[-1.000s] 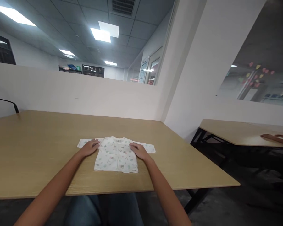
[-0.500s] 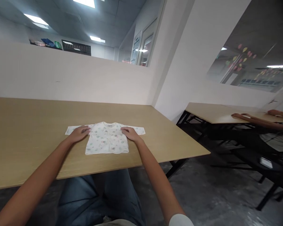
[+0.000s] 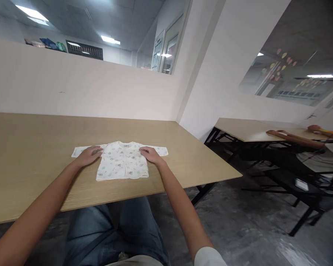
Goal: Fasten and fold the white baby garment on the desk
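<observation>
A small white long-sleeved baby shirt with a scattered print lies flat on the wooden table, its neckline toward the wall and both sleeves spread sideways. My left hand rests over the left sleeve, its fingertips touching the shirt's side just under the shoulder. On the other side, my right hand lies across the right sleeve where it joins the body. The fingers of both hands are laid on the cloth, slightly bent, not visibly gripping it. Part of each sleeve is hidden beneath the hands.
A white wall stands behind the table, with a window above it. At the right, a person's arms rest on a second table. A black bench with a white object on it stands below.
The view has shifted slightly, so the table and shirt sit a little farther left and higher. Both hands stay at the same places on the shirt. More of the other person shows.
</observation>
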`<state>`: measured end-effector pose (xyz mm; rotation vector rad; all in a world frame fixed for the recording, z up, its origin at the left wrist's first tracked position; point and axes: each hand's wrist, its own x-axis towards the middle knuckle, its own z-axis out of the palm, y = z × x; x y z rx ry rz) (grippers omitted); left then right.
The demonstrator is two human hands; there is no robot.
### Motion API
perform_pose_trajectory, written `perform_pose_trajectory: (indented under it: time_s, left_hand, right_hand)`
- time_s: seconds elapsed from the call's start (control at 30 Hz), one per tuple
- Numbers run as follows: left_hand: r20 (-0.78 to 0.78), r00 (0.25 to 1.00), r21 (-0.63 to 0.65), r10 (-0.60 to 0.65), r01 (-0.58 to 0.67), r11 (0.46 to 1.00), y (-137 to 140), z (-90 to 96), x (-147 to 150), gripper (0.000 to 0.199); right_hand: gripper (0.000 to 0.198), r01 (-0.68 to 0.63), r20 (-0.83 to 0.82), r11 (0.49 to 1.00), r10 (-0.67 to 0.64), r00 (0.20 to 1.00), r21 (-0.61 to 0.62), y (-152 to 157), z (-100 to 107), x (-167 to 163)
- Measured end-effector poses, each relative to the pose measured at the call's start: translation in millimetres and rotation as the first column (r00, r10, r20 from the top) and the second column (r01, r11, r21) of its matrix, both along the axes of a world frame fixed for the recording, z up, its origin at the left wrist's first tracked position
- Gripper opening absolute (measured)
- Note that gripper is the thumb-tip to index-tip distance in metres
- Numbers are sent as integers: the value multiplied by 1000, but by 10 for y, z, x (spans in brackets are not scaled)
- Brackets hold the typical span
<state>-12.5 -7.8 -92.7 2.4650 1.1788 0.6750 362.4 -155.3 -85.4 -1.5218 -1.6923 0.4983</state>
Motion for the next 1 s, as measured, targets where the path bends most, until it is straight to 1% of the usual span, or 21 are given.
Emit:
perform_pose_trajectory:
  time_s: [0.2, 0.3, 0.37, 0.47, 0.57, 0.63, 0.7, 0.77, 0.83, 0.87, 0.9, 0.93, 1.0]
  left_hand:
    - [12, 1000, -8, -9, 9, 1000, 89, -77, -24, 71]
    - [25, 1000, 13, -19, 18, 1000, 107, -94, -28, 70]
    - [12, 1000, 11, -16, 16, 1000, 99, -94, -24, 70]
    - [-62, 998, -2, 1, -1, 1000, 83, -102, -13, 75]
    - [-202, 979, -2, 35, -37, 999, 89, -134, -13, 79]
    - [-288, 953, -4, 93, -99, 995, 98, -156, -25, 76]
    - [-337, 924, 4, 181, -191, 982, 90, -161, -29, 73]
    - [-345, 897, 55, 278, -276, 960, 56, -141, 3, 70]
    - [-322, 880, 143, 350, -320, 937, -4, -93, 91, 67]
    - [-298, 883, 188, 362, -318, 929, -40, -60, 156, 63]
    - [-263, 895, 227, 361, -307, 924, -78, -23, 232, 59]
    - [-218, 913, 257, 346, -288, 922, -118, 13, 315, 55]
    - [-101, 957, 287, 274, -236, 929, -203, 68, 490, 51]
  right_hand:
    - [30, 9, -12, 999, -9, 1000, -36, -61, 80, -30]
    - [30, 8, -7, 999, -8, 1000, -36, -68, 86, -37]
    - [33, 9, 12, 999, -8, 1000, -36, -66, 74, -40]
    - [49, 37, 115, 997, -29, 993, -68, -51, 42, -30]
    - [65, 134, 303, 974, -74, 950, -182, -18, -4, 37]
    - [67, 218, 398, 944, -106, 911, -247, 16, -44, 120]
    - [64, 309, 443, 916, -173, 880, -256, 61, -89, 200]
    - [60, 430, 454, 882, -308, 836, -193, 118, -129, 233]
    - [57, 507, 434, 859, -433, 790, -67, 187, -147, 186]
    - [56, 506, 417, 863, -459, 785, -2, 224, -142, 134]
    - [55, 476, 399, 878, -455, 796, 51, 262, -127, 67]
    - [55, 429, 380, 899, -429, 819, 91, 298, -103, -11]
    - [56, 335, 341, 932, -364, 867, 141, 355, -43, -180]
